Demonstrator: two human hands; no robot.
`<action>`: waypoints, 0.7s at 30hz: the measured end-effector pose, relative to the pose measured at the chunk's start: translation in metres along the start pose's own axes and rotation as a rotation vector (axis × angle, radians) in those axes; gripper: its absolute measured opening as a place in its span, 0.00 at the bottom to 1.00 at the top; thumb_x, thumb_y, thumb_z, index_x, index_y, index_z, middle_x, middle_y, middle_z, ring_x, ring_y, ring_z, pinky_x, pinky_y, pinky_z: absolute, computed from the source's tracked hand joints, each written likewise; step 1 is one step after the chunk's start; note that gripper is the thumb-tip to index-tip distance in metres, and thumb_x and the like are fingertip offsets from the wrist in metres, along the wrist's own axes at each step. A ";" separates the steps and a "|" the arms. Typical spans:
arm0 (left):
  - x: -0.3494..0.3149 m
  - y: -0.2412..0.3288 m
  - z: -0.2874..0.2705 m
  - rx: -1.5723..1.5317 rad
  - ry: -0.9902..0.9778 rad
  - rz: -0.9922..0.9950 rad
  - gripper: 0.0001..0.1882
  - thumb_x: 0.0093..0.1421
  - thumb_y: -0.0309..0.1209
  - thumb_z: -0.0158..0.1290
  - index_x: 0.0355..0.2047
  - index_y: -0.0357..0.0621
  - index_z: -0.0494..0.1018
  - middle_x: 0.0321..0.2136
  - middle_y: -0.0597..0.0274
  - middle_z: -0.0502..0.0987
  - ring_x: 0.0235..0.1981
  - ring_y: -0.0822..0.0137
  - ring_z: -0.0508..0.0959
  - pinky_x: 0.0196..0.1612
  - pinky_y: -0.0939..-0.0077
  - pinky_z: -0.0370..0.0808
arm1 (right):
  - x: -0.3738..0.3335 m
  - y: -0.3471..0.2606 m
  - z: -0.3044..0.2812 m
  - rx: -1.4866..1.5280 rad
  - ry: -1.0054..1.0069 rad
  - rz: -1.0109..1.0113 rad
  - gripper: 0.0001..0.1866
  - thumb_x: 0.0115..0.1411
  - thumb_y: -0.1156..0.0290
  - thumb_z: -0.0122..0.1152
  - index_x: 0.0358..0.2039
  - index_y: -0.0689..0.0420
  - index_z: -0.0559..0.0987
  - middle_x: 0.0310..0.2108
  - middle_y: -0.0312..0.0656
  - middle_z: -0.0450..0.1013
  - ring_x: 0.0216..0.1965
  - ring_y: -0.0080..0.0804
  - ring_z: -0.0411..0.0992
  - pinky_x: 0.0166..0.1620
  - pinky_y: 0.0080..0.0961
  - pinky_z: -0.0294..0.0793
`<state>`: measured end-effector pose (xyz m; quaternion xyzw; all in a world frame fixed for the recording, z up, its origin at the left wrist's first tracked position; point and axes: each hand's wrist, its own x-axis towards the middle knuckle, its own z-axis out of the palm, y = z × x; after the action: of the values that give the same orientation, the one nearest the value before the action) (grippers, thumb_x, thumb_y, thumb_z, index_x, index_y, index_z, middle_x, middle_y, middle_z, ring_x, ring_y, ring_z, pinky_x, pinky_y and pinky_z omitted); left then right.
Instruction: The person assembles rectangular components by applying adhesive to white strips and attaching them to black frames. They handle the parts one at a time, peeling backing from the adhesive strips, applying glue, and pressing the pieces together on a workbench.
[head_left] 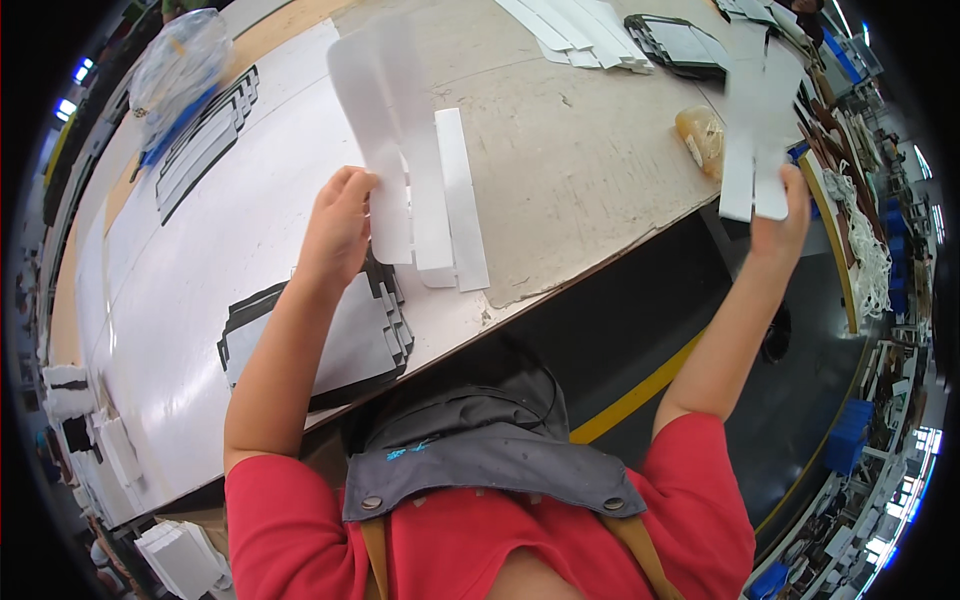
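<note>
My left hand (pixel 345 222) is closed on the edge of a thin white sheet (pixel 385 130), which stands up over the table and is blurred toward its top. Beside it a narrow white strip (pixel 460 200) lies on the tabletop. Out to the right, beyond the table's edge, my right hand (pixel 782 215) grips a second white sheet (pixel 752 150) with a slit along its lower part. Whether each is one sheet or several, I cannot tell. Under my left forearm lies a stack of grey-white pieces with black edges (pixel 350 345).
A wrapped yellowish roll (pixel 700 138) sits near the table's right edge. White strips (pixel 580 30) and black-edged pieces (pixel 678 45) lie at the far side. More black-edged pieces (pixel 208 145) and a clear plastic bag (pixel 180 65) are at the far left. White cord (pixel 865 240) hangs at right.
</note>
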<state>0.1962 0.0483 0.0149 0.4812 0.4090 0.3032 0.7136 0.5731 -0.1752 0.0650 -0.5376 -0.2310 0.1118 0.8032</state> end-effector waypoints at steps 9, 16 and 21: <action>-0.011 0.014 0.037 0.159 -0.141 0.203 0.03 0.58 0.27 0.44 0.28 0.43 0.62 0.29 0.65 0.68 0.32 0.75 0.70 0.33 0.78 0.71 | -0.045 0.083 0.097 -1.551 -0.587 -0.568 0.09 0.52 0.68 0.53 0.31 0.60 0.73 0.32 0.46 0.71 0.33 0.44 0.70 0.37 0.33 0.70; -0.017 0.005 0.053 0.279 -0.221 0.249 0.04 0.59 0.27 0.45 0.31 0.41 0.62 0.30 0.65 0.69 0.33 0.75 0.70 0.33 0.78 0.72 | -0.103 0.057 0.141 -0.959 -0.683 -0.375 0.12 0.54 0.64 0.57 0.31 0.61 0.72 0.29 0.43 0.70 0.30 0.33 0.70 0.34 0.27 0.70; -0.028 0.004 0.064 -0.004 -0.454 0.201 0.08 0.61 0.32 0.48 0.37 0.42 0.63 0.32 0.67 0.69 0.35 0.77 0.70 0.44 0.78 0.68 | -0.136 0.047 0.156 -0.296 -0.794 0.098 0.16 0.51 0.65 0.64 0.32 0.60 0.69 0.27 0.36 0.66 0.30 0.20 0.65 0.35 0.17 0.66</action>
<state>0.2389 -0.0018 0.0400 0.5740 0.1878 0.2576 0.7542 0.3815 -0.0877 0.0368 -0.5728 -0.5099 0.3138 0.5598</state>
